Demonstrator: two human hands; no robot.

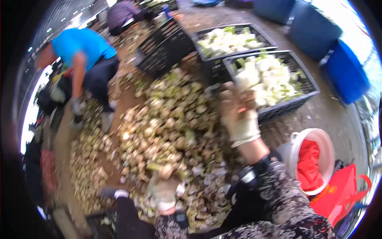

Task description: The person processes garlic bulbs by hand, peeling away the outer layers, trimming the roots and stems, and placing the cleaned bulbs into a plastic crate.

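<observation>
My left hand (164, 191), in a pale work glove, is closed round a brownish bulb (165, 171) with a short green stalk, low over the pile. Bulbs of the same sort, unpeeled, form a large heap (163, 127) on the ground before me. To the right, my right hand (240, 113) is raised at the left side of a black crate (286, 105), its gloved fingers curled. A small orange-red spot shows in that hand; blur hides what it holds. Peeled white bulbs (270, 75) with green ends fill the crate.
Behind stands a second black crate (268, 41) of white bulbs, with a tilted crate (165, 49) to its left. A white bucket (293, 159) with red cloth and a red bag (338, 195) are at right. Blue tubs (344, 71) line the back. A person in blue (81, 44) bends at left.
</observation>
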